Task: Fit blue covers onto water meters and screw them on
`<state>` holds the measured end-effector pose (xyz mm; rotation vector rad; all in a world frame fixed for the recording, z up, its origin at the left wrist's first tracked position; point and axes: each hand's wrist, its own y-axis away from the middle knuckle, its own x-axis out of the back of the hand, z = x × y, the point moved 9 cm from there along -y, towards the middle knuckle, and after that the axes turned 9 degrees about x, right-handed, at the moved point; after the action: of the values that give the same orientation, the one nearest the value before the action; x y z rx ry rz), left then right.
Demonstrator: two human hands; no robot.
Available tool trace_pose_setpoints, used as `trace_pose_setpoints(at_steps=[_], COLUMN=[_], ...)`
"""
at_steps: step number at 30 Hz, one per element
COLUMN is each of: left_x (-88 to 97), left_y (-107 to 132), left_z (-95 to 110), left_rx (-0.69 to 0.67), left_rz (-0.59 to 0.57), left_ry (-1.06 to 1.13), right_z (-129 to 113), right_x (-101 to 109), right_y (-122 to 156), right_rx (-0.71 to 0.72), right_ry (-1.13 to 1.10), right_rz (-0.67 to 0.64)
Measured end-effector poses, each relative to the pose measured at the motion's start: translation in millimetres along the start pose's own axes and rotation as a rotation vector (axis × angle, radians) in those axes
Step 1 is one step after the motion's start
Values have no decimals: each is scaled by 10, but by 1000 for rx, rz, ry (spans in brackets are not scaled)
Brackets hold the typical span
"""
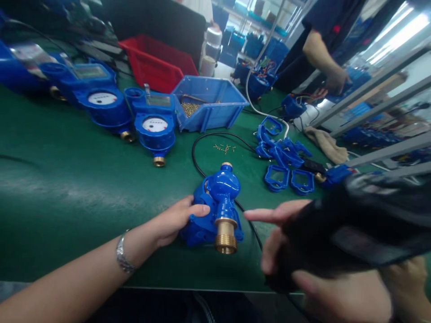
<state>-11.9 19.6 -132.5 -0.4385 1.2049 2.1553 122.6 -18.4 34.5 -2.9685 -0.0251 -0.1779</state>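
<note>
On the green work surface lies a blue water meter with its underside turned up and its brass threaded end towards me. My left hand grips its left side, thumb resting on the blue casing. Close to the meter's right side is my right hand, forefinger stretched towards it but apart from it. That hand is wrapped round a bulky black power tool, whose exact kind is lost in motion blur. A black cable loops behind the meter and past its right side.
Water meters with dials stand at the left. Beyond are a blue bin of small brass screws and a red bin. Loose screws and blue frames lie ahead. A co-worker's hand handles blue parts at upper right.
</note>
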Motion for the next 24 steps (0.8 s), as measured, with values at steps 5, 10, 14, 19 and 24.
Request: trace_pose_setpoints(at_steps=[5,10,14,19,24], left_x=[31,16,-31,288,393], left_y=[10,0,44,40,-330], left_z=[4,-39,-28,642,1561], left_rx=[-11,16,33,-246,-547], left_rz=[41,11,-66,341,696], left_ry=[-4,37,-3,-718,-961], right_z=[272,300,352,580,759], right_x=[-471,-355,-118,-108,-109], right_y=[72,154,247,341,405], right_rx=[-30,0,-12,-147,-300], right_ry=[-2,18,13,-63,-260], right_rz=[-238,-263,-284,-373,-359])
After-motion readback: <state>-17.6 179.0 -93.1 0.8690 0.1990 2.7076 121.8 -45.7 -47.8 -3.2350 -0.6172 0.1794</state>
